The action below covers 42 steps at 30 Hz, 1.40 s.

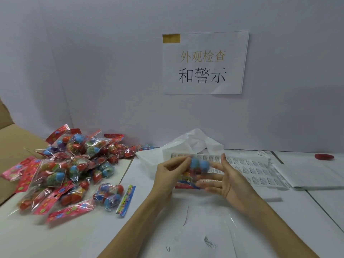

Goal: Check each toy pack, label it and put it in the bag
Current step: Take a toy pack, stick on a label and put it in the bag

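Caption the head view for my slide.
Both hands, left hand and right hand, hold one toy pack above the label sheets.

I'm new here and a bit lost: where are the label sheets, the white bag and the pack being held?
label sheets [255, 172], head view, printed middle.
white bag [191, 140], head view, crumpled top.
held pack [198, 163], head view, blue toys.

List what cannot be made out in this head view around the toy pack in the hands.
- Toy pack, head view: motion blur hides its print and any label.
- Left hand and right hand: the blur leaves the exact grip unclear.
- Label sheets: the text is too small to read.
- White bag: its inside is hidden by its own folds and the hands.
- Pile of packs: the lower packs are covered by others.
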### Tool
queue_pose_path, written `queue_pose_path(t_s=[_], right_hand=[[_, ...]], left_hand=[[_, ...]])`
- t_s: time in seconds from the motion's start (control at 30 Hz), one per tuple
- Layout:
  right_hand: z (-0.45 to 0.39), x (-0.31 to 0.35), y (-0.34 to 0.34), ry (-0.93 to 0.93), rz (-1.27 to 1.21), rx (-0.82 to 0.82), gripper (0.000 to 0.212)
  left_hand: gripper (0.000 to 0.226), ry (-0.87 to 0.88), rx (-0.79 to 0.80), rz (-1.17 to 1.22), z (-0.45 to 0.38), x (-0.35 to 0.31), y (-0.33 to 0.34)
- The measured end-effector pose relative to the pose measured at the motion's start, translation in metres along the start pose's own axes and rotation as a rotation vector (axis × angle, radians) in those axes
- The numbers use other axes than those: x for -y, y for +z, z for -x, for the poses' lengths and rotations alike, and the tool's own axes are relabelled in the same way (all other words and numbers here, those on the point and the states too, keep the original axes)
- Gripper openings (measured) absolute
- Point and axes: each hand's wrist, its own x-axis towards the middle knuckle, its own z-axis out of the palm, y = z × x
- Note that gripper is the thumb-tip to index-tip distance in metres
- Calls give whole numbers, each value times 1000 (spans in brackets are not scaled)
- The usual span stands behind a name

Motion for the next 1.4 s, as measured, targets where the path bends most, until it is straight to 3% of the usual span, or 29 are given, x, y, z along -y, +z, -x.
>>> queue_pose_path(t_s=[0.1, 0.23, 0.3, 0.43, 0.57, 0.87, 1.0, 1.07, 1.23, 1.3, 1.4], right_hand=[[0, -3, -2, -110, -33, -4, 48], [2, -2, -4, -263, 289, -32, 34], [1, -2, -6, -269, 419, 2, 42], [0, -3, -7, -242, 460, -24, 28], [-3, -6, -8, -209, 346, -65, 39], [-10, -19, 1, -206, 80, -34, 45], [-14, -19, -6, -209, -29, -54, 35], [-11, -14, -9, -185, 30, -12, 30], [-7, -8, -9, -215, 265, -112, 51], [-7, -7, -10, -238, 267, -125, 46], [-3, -7, -10, -232, 277, -79, 33]], left_hand=[[35, 20, 107, -69, 0, -3, 7], [42, -67, 54, -16, -1, -2, 8], [46, -74, 20, -73, -1, -3, 6], [37, -169, 79, 12, -2, -2, 4], [42, -173, 8, 89, -5, -1, 4], [36, -36, -226, -19, -7, 8, 8], [52, -127, -106, 169, -5, 4, 6], [54, -152, -33, 178, -5, 4, 6], [25, -63, 142, -127, -3, 3, 2], [21, -24, 247, -214, 0, 3, 4], [26, 19, 249, -255, 2, 6, 10]])
